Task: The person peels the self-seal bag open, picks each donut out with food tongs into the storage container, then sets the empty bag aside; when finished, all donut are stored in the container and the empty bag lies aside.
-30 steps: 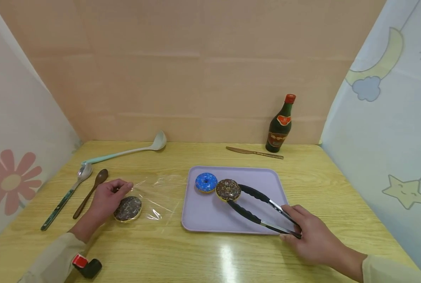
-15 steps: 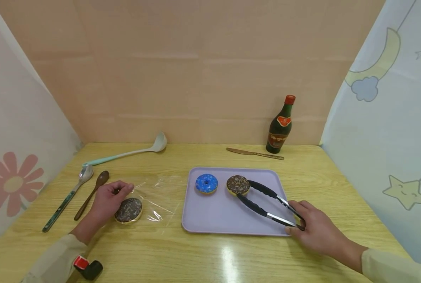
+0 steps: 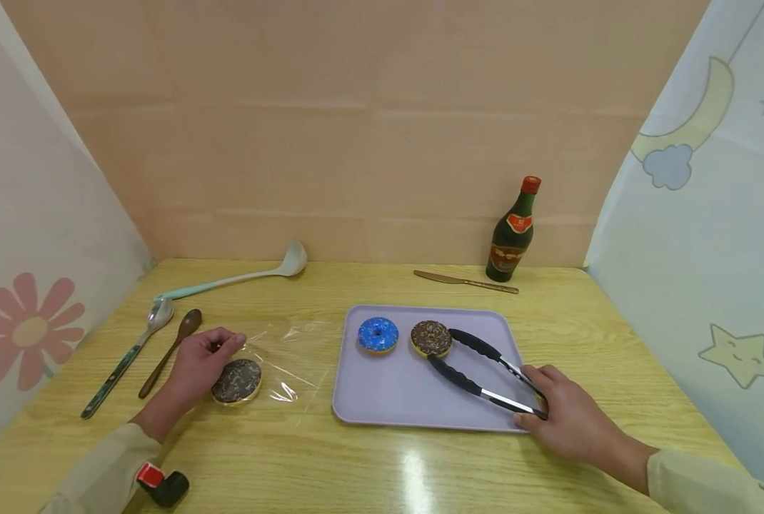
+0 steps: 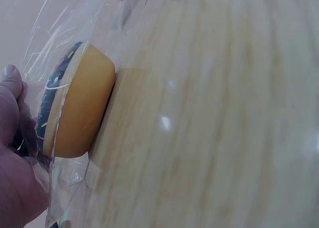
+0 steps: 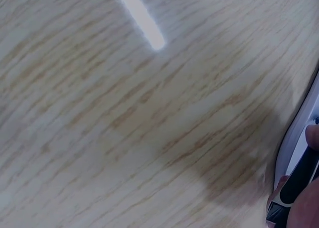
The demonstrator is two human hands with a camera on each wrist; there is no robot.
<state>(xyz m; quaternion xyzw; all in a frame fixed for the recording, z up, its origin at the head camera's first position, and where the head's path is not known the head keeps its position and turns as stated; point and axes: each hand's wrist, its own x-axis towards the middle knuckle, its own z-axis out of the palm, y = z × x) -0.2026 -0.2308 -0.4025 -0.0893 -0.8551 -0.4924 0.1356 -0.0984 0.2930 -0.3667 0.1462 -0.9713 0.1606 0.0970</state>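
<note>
Okay, so there's a pale wooden table (image 3: 330, 457) with a lilac tray (image 3: 382, 400) on it. Just left of the tray lies a clear plastic bag (image 3: 292, 368). A ladle (image 3: 247, 275) is past the tray's back left corner, and tongs (image 3: 457, 376) reach in over the tray from its right side. Hands are well apart: the right hand (image 3: 568, 421) is by the tray's front right corner, wrapped around the tongs, while the left hand (image 3: 198, 364), left of the tray, pinches the bag's film. Dark bottle (image 3: 510, 239) stands behind the tray, toward its right. Silver spoon (image 3: 120, 369) and brown spoon (image 3: 166, 363) are well left of the tray, copper knife (image 3: 462, 281) behind it. Smallest stuff: brown donut (image 3: 431, 338) at the tongs' tips, tray's back half, can't tell if it's squeezed. Blue donut (image 3: 378, 335) sits on the tray's back left, and the bagged donut (image 3: 237, 381) is left of the tray.
</note>
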